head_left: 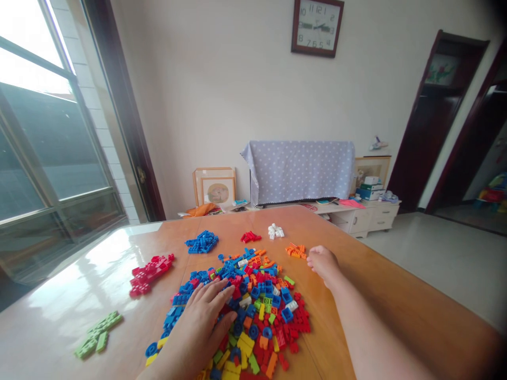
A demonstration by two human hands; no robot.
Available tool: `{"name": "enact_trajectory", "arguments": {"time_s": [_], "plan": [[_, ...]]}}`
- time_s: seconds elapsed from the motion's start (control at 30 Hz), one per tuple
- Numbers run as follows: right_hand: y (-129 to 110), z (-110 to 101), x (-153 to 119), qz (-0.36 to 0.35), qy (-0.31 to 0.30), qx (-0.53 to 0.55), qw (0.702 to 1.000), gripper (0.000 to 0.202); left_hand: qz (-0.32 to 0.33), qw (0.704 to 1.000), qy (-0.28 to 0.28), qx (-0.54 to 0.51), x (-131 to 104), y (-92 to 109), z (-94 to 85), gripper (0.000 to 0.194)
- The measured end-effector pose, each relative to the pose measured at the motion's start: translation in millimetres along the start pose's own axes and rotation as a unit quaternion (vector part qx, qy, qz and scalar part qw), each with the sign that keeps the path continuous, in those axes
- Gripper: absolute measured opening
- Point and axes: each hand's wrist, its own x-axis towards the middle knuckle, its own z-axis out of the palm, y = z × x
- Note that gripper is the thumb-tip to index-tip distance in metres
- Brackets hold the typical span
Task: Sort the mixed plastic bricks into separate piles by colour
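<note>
A large mixed heap of toy building bricks in blue, red, yellow, orange, green and white lies on the table. My left hand rests palm down on its left side, fingers stretched out, hiding the bricks underneath. To the right, my right hand is closed with fingers curled, right beside a small pile of orange bricks. Whatever its fingertips hold, if anything, is hidden. Behind the heap sit blue bricks, red bricks and white bricks in separate groups.
Pinkish-red bricks and light green bricks lie grouped on the left of the brown table. Beyond the table stand a cloth-covered object and a white cabinet. A window is at the left.
</note>
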Motion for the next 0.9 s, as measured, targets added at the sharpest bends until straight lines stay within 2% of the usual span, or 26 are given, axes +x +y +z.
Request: {"name": "enact_trajectory", "arguments": {"time_s": [0.17,0.33,0.5,0.77,0.9], "plan": [[-8.8,0.3,-11.3,-0.052,-0.031,-0.026,0.998,0.025,-0.002,1.000,-0.010,-0.006,-1.8,3.1,-4.2,0.046],[-17.2,20.1,-22.8,-0.118,-0.106,-0.035,0.987,0.022,-0.008,1.000,-0.028,0.001,-2.9,2.8,-6.0,0.046],[-21.3,38.0,-35.6,-0.168,-0.181,-0.046,0.968,0.020,-0.025,0.999,-0.011,0.017,-3.3,-0.3,-6.7,0.047],[-16.2,47.4,-43.5,-0.221,-0.213,-0.076,0.949,0.035,-0.042,0.999,-0.021,0.007,-3.1,7.7,-16.9,0.044],[-15.3,49.7,-43.6,-0.236,-0.233,-0.098,0.938,0.036,-0.054,0.998,-0.014,-0.009,-2.3,9.8,-20.0,0.042]]}}
